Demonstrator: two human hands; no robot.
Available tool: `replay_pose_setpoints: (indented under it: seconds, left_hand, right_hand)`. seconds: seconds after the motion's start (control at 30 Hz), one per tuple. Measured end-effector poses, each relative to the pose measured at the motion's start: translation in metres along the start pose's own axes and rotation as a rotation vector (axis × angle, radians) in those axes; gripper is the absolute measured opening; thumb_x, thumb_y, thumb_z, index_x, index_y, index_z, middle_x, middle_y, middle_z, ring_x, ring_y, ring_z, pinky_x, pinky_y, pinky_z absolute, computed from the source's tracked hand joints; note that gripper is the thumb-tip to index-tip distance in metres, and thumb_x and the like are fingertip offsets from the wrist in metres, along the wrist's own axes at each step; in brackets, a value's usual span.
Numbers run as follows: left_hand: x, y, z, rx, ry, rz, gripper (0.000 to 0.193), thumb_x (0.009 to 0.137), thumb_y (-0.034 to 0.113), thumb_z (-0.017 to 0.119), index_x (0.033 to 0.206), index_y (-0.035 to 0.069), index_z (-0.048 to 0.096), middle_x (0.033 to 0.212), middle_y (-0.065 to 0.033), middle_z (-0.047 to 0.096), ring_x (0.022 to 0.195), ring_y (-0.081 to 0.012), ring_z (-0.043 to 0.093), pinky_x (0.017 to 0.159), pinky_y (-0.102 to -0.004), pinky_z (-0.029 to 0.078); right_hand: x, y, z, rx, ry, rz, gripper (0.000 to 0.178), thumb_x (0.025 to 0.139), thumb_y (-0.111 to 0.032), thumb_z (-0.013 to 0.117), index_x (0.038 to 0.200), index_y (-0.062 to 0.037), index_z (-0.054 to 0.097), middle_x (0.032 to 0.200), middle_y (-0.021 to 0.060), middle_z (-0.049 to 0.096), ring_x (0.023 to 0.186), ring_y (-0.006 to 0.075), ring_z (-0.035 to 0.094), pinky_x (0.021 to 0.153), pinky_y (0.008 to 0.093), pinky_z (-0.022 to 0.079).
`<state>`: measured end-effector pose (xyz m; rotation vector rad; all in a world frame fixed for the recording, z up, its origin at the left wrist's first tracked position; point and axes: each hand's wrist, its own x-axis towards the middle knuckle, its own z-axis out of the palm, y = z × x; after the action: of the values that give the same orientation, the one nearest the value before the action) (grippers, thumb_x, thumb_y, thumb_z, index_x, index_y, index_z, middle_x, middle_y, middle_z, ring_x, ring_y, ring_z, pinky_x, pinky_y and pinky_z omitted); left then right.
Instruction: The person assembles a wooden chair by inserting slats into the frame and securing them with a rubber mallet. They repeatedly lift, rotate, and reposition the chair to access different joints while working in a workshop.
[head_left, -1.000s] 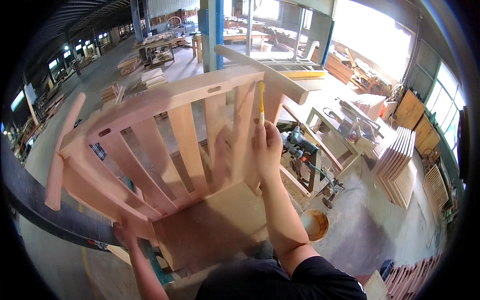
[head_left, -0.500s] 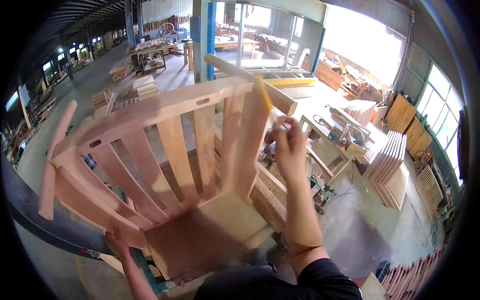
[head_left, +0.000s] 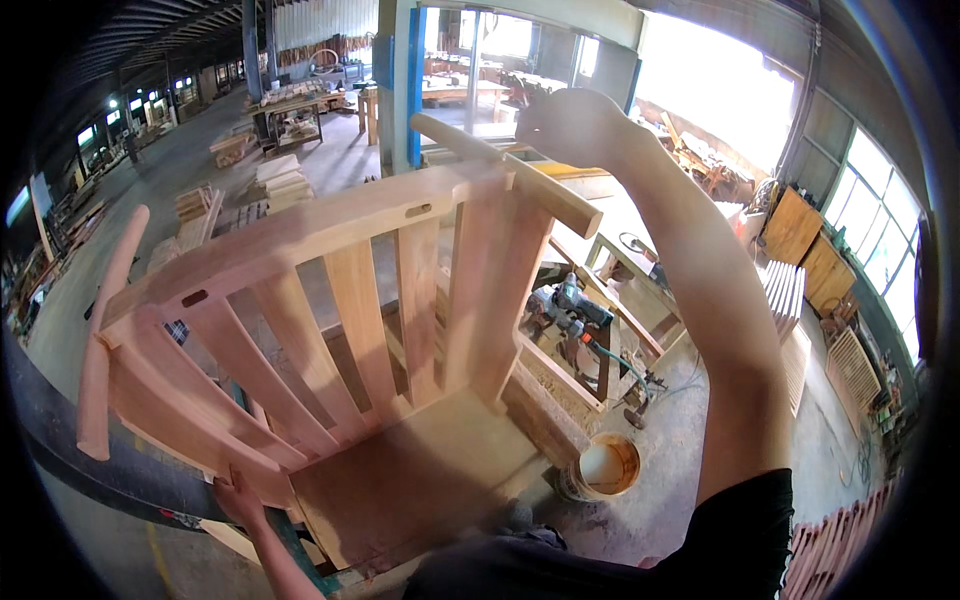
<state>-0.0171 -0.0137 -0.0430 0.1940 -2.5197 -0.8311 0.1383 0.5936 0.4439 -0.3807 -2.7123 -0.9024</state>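
Note:
In front of me stands a pale, unfinished wooden chair (head_left: 365, 300) with a slatted back, a flat seat (head_left: 420, 480) and a rounded armrest on each side. At the chair's left side panel, my left hand (head_left: 240, 498) is closed on the lower front edge. My right hand (head_left: 575, 128) is raised above and beyond the right armrest (head_left: 555, 195), apart from the wood. Its fingers are curled and blurred by motion; what they hold is hidden.
A bucket (head_left: 632, 470) of pale liquid stands at the chair's right front corner. Power tools (head_left: 570, 305) with a hose lie right of the chair. Stacked slatted panels (head_left: 785, 290) are farther right. A dark curved bar (head_left: 60, 425) runs along the left.
My right hand has risen and moved away beyond the right armrest. The yellow stick seen at its fingers earlier no longer shows. My left hand stays at the panel. The bucket has come into view.

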Motion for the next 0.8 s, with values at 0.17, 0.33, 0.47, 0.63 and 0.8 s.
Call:
replay_pose_setpoints:
  seconds: [0.17,0.33,0.47,0.63,0.8]
  left_hand:
    - [-0.004,0.02,-0.008,-0.035,-0.071,-0.051,0.054,0.1,0.043,0.058,0.098,-0.011,0.058,0.094,-0.0318,0.061,0.09,-0.0507,0.059,0.077,-0.0534,0.048]
    - [-0.005,-0.018,-0.003,0.002,0.025,0.036,0.058,0.099,0.046,0.058,0.099,-0.012,0.06,0.097,-0.033,0.062,0.094,-0.051,0.06,0.08,-0.054,0.048]
    - [0.001,-0.027,0.018,0.085,0.071,0.067,0.059,0.098,0.048,0.059,0.096,-0.011,0.065,0.094,-0.0357,0.061,0.092,-0.0535,0.057,0.08,-0.0556,0.047]
    - [0.003,0.006,0.003,-0.133,-0.071,0.021,0.056,0.097,0.046,0.061,0.095,-0.01,0.065,0.094,-0.0328,0.066,0.09,-0.0519,0.062,0.077,-0.0532,0.048]
    - [0.007,0.003,-0.014,0.011,-0.037,0.135,0.05,0.093,0.041,0.069,0.101,-0.009,0.068,0.095,-0.0311,0.068,0.091,-0.0479,0.066,0.078,-0.0507,0.051]
  right_hand:
    - [0.004,-0.006,-0.019,-0.003,-0.061,-0.075,0.019,0.092,-0.028,0.059,0.098,-0.0156,0.073,0.1,0.0038,0.072,0.091,0.0248,0.067,0.081,0.0384,0.054]
    - [0.022,-0.026,-0.079,-0.041,-0.292,-0.085,0.021,0.084,-0.026,0.062,0.085,-0.0089,0.074,0.077,0.0082,0.069,0.07,0.0252,0.063,0.07,0.0386,0.052]
    - [0.044,-0.003,-0.056,0.042,-0.057,-0.279,0.027,0.093,-0.033,0.061,0.1,-0.0101,0.073,0.088,0.0086,0.071,0.075,0.0212,0.067,0.072,0.0357,0.054]
    - [0.033,-0.004,-0.019,-0.125,-0.2,-0.252,0.026,0.091,-0.021,0.062,0.102,-0.0005,0.073,0.09,0.0155,0.069,0.08,0.0209,0.065,0.073,0.0392,0.052]
    - [-0.085,0.048,-0.001,0.15,0.1,-0.074,0.027,0.095,-0.024,0.058,0.101,-0.0023,0.072,0.086,0.01,0.064,0.075,0.0174,0.059,0.068,0.0355,0.047]
